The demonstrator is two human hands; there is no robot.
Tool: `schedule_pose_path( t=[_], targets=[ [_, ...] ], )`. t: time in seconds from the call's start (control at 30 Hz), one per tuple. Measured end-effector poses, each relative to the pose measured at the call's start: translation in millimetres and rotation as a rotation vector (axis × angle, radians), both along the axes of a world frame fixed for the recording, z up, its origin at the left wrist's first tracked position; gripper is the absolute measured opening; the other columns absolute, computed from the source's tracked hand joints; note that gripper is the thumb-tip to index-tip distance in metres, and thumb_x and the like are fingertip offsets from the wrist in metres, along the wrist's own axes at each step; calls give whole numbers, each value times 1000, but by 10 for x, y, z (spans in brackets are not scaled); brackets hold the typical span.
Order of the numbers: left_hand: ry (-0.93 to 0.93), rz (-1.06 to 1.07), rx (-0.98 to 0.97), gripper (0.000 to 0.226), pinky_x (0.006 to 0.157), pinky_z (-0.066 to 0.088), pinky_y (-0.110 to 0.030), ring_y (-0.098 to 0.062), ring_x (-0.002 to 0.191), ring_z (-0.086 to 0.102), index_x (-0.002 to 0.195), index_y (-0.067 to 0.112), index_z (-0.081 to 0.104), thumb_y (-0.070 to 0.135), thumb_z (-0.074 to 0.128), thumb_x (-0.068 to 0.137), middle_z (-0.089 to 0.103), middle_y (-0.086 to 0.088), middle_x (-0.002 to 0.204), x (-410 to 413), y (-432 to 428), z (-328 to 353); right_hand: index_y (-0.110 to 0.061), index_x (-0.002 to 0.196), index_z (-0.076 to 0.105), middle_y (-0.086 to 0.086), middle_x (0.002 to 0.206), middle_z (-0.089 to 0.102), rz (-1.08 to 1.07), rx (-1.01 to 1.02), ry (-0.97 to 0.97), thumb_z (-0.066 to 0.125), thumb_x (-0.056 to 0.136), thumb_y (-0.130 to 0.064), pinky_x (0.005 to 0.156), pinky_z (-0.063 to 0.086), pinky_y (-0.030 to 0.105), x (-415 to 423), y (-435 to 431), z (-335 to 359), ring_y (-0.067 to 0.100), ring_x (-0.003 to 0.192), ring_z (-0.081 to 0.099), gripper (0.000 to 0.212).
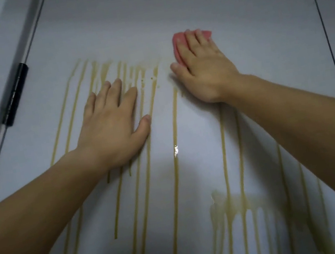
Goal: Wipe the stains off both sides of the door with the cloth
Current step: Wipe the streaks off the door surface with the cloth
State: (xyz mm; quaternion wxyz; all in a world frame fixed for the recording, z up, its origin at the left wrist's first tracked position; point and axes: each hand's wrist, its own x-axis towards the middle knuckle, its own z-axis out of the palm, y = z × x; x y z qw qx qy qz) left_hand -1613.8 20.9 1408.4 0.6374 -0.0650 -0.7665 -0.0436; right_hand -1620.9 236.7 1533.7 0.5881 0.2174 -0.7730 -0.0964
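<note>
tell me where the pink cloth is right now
Head view, upper right of centre: the pink cloth lies flat on the door under the right hand, just right of the top yellow stains.

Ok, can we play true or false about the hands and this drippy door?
1. The right hand presses a pink cloth against the door. True.
2. The left hand holds a spray bottle. False: it lies flat on the door and holds nothing.
3. Yellowish drip stains run down the door. True.
4. The hinge is on the right edge of the door. False: the black hinge is on the left edge.
5. The door is already wiped clean. False: many streaks are left, mostly under and below the hands.
</note>
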Motion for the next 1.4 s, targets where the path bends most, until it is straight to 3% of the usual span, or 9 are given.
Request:
schedule_pose_path(
  t=[0.17, 0.33, 0.5, 0.67, 0.87, 1.0, 1.2, 1.3, 1.4],
  targets=[
    [8, 12, 12, 81, 126, 10, -53, -36, 156, 17, 155, 18, 35, 63, 26, 88, 24, -18, 167, 18, -215, -54, -15, 165, 3, 11, 172, -1, 39, 369, 35, 15, 98, -59, 129, -6, 40, -29, -330, -418, 26, 159, -6, 80],
    [-27, 19, 29, 81, 127, 6, -52, -33, 158, 10, 158, 20, 28, 63, 22, 90, 17, -15, 170, 59, -492, -136, -15, 164, -3, 12, 172, -7, 17, 51, 4, 15, 106, -57, 128, -9, 41, -6, -438, 13, 26, 159, -12, 74],
    [-27, -14, -14, 80, 128, 7, -51, -27, 159, 7, 160, 21, 26, 62, 25, 91, 14, -10, 171, 50, -661, -187, -15, 165, 0, 11, 172, -3, 41, 349, 49, 14, 99, -60, 128, -7, 40, -29, -635, -312, 25, 159, -8, 81],
    [15, -32, 11, 77, 128, 7, -52, -31, 158, 8, 159, 16, 27, 58, 31, 94, 15, -15, 170, 47, -901, -274, -17, 164, -5, 8, 172, -9, 16, 54, 1, 11, 104, -61, 128, -8, 39, 14, -776, 70, 23, 158, -12, 75],
    [-3, -13, 75, 82, 127, 11, -55, -31, 158, 12, 159, 12, 28, 60, 25, 93, 19, -14, 170, 19, -1272, -430, -17, 165, 0, 8, 173, -3, 71, 422, 31, 6, 96, -63, 128, -8, 37, -28, -1173, -416, 23, 159, -8, 84],
    [-12, -49, 26, 79, 128, 15, -51, -27, 158, 13, 161, 11, 26, 58, 28, 97, 20, -11, 170, 18, -1460, -457, -17, 165, -2, 9, 173, -7, 40, 146, 1, 12, 105, -59, 128, -7, 39, 8, -1308, -6, 23, 159, -11, 74],
    [-14, -112, 10, 82, 129, 13, -44, -25, 159, 12, 162, 9, 23, 58, 26, 96, 19, -12, 170, 50, -1545, -570, -19, 165, -3, 4, 173, -6, 55, 435, 18, 7, 96, -63, 127, -10, 35, 19, -1572, -466, 19, 158, -12, 82],
    [-33, -84, -19, 77, 130, 10, -39, -23, 159, 8, 163, 10, 21, 54, 30, 100, 14, -9, 172, 25, -1627, -645, -18, 165, 1, 6, 173, -4, 42, 254, 25, 13, 104, -59, 127, -8, 37, 3, -1656, -119, 21, 159, -9, 74],
    [-8, -74, -33, 75, 129, 11, -40, -24, 159, 12, 161, 9, 27, 53, 29, 100, 18, -10, 171, 27, -1688, -707, -11, 164, 1, 14, 172, -1, 42, 125, 41, 7, 97, -62, 128, -6, 42, 10, -1977, -70, 29, 159, -6, 84]
  ],
)
